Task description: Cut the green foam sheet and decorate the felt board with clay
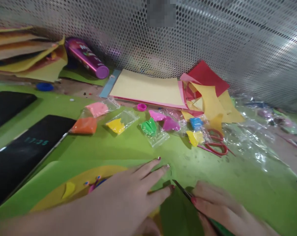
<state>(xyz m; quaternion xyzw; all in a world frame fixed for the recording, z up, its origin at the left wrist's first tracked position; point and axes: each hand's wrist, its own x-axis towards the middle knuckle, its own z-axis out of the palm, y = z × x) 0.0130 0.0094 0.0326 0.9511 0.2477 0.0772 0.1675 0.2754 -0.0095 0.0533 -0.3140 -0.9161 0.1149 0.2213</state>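
Observation:
My left hand [136,186] lies flat with its fingers spread, pressing on a light green sheet [47,173]. Partly under the hand is a yellow-orange round paper piece [109,171], with a small yellow crescent [69,189] and tiny pink and blue bits on it. My right hand [219,201] is closed around a slim dark pointed tool [183,189], its tip angled toward my left fingers. Whether the tool is a blade or a pen I cannot tell. Dark green shows between the hands; it may be shadow or paper.
Small bags of coloured clay [148,127] lie ahead of my hands, beside red-handled scissors [217,147]. Behind them are stacked paper sheets [148,87] and a purple can [87,59]. A phone [32,147] rests at left. A perforated metal panel [128,36] rises behind.

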